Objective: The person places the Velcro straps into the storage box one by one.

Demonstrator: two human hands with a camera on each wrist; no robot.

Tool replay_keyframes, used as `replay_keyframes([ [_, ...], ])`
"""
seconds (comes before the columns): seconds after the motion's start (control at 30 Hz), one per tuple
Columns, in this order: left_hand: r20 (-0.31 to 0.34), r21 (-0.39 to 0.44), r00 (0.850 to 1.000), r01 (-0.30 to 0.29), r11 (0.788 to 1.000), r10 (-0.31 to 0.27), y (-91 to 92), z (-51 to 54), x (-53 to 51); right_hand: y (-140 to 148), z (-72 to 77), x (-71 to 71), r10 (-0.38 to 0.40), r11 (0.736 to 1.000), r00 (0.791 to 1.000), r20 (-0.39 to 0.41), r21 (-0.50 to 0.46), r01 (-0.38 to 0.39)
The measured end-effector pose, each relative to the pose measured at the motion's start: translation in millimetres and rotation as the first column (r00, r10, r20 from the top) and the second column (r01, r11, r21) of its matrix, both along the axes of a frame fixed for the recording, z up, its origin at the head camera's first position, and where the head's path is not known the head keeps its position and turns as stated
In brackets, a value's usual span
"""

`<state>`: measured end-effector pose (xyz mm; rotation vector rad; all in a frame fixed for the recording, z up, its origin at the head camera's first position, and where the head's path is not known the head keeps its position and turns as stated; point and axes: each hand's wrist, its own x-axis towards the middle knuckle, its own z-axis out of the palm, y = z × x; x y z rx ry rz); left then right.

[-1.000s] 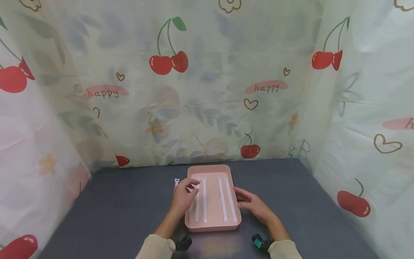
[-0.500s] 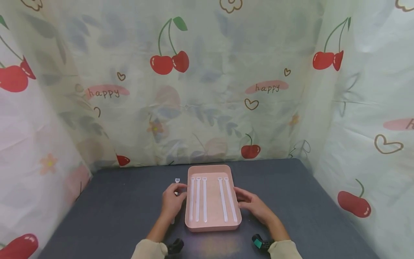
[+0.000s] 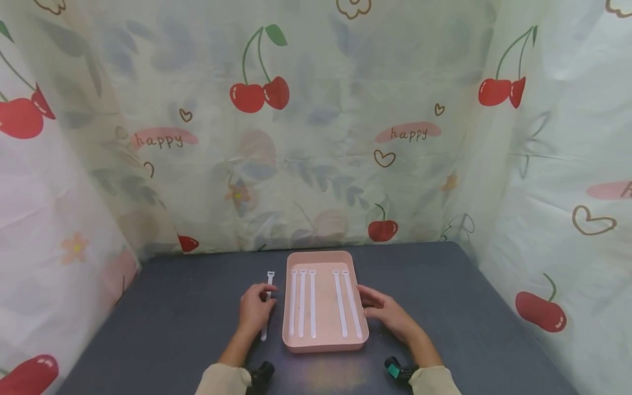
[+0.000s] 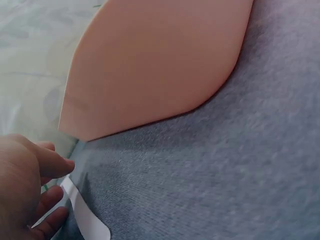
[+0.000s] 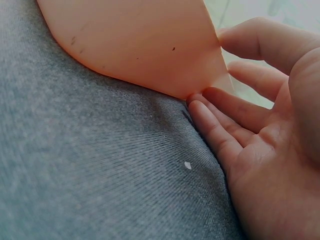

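A white cable tie (image 3: 264, 332) with a slotted head lies on the dark cloth, left of a pink tray (image 3: 326, 348). My left hand (image 3: 253, 310) is over its middle, hiding part of it, with thumb and fingers apart. In the left wrist view the tie's rounded end (image 4: 92, 226) shows just beyond those fingers. Inside the tray lie three white ties (image 3: 302, 307) on the left and two more (image 3: 340, 307) on the right, all lengthwise. My right hand (image 3: 392, 318) touches the tray's right wall with its fingertips, fingers loosely bent, as the right wrist view (image 5: 270, 115) shows.
A dark grey cloth (image 3: 187, 323) covers the table. Patterned curtains (image 3: 316, 137) with cherries stand behind it and on both sides. A tiny white speck (image 5: 187, 165) lies on the cloth near my right hand.
My left hand has moved left, from above the tray to the tie outside it, uncovering the tray's leftmost tie. My right hand and the tray have stayed put.
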<state>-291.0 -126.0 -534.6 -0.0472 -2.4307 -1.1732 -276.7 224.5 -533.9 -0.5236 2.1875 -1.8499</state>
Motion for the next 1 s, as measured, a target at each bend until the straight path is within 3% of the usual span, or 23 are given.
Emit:
replay_keyframes([
  [0.23,0.039,-0.105,0.999,0.000,0.994,0.004,-4.3,2.8,-2.8,-1,0.4,0.2,-0.014,1.000,1.000,0.006,0.014,0.014],
  [0.53,0.145,-0.218,0.989,-0.008,0.976,0.041,-7.2,13.9,-5.2,-1,-0.1,-0.6,-0.018,1.000,1.000,0.001,0.021,0.018],
  [1.0,0.185,-0.129,0.982,0.057,0.990,-0.032,-15.9,20.0,-3.2,0,-0.7,-1.4,0.006,1.000,1.000,-0.014,0.015,-0.005],
])
